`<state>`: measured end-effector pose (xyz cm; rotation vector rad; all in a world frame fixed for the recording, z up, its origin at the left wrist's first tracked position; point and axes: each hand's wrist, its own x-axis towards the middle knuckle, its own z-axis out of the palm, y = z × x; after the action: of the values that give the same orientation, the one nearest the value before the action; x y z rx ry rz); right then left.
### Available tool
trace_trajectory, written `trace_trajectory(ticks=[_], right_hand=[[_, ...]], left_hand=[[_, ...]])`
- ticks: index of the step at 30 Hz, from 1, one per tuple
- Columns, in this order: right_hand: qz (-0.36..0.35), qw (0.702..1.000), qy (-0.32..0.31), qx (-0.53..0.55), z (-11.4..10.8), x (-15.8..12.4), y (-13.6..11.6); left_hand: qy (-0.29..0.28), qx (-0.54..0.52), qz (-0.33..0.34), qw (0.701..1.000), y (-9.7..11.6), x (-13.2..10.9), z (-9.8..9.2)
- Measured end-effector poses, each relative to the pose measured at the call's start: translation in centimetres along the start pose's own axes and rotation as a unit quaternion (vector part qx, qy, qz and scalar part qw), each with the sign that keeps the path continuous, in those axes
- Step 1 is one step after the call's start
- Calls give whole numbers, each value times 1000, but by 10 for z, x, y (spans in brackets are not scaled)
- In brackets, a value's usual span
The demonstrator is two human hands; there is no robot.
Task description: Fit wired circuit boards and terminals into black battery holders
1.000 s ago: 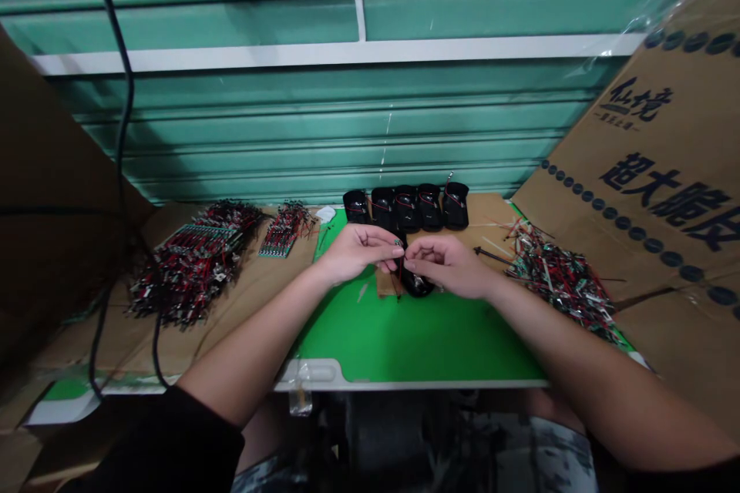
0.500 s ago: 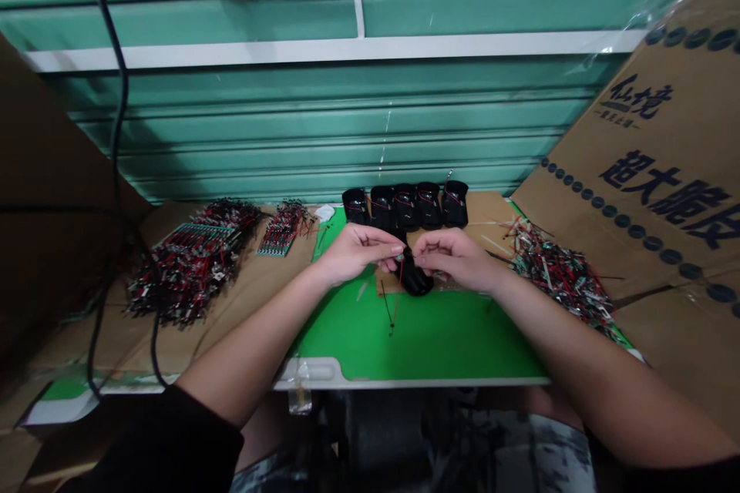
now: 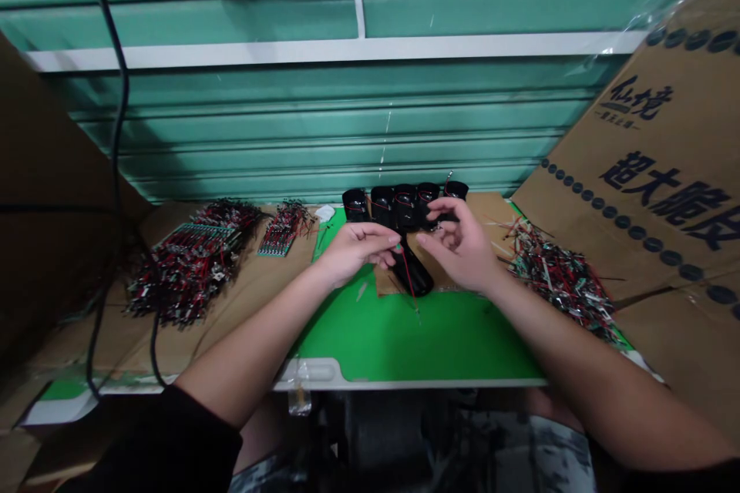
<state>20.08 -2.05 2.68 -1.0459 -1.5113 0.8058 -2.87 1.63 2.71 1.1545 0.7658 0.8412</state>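
- Left hand [image 3: 358, 253]: forearm reaching in from the lower left, palm turned down, fingers [image 3: 381, 240] pinched together at the upper end of a black battery holder [image 3: 413, 273]; what they clamp there is too small to tell
- Right hand [image 3: 462, 246]: raised, wrist bent back, fingers [image 3: 445, 207] spread apart and clamped on nothing, just above the holder and in front of a row of matching holders [image 3: 381, 204]
- Holder: slanting across a cardboard scrap [image 3: 387, 281] on a green mat [image 3: 416, 343], with a red wire [image 3: 410, 281] running down over it
- Against the earlier frame: right hand lifted and opened, moved away from the left fingertips; holder now slanted, no longer bunched between both hands
- Beside the hands: a pile of wired circuit boards [image 3: 560, 277] on the bench [image 3: 405, 384], to the right
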Motion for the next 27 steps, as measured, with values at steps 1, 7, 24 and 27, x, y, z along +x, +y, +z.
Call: trace_trajectory(ticks=[1, 7, 24, 27], right_hand=[[-28, 999, 21, -21, 1, -1, 1], [-120, 985, -39, -120, 2, -8, 1], [58, 993, 1, 101, 11, -6, -3], [63, 994, -7, 93, 11, -6, -5]], left_hand=[[30, -17, 8, 999, -1, 1, 0], [99, -57, 16, 993, -4, 5, 1], [2, -20, 14, 1000, -8, -3, 10], [-19, -14, 11, 1000, -8, -4, 10]])
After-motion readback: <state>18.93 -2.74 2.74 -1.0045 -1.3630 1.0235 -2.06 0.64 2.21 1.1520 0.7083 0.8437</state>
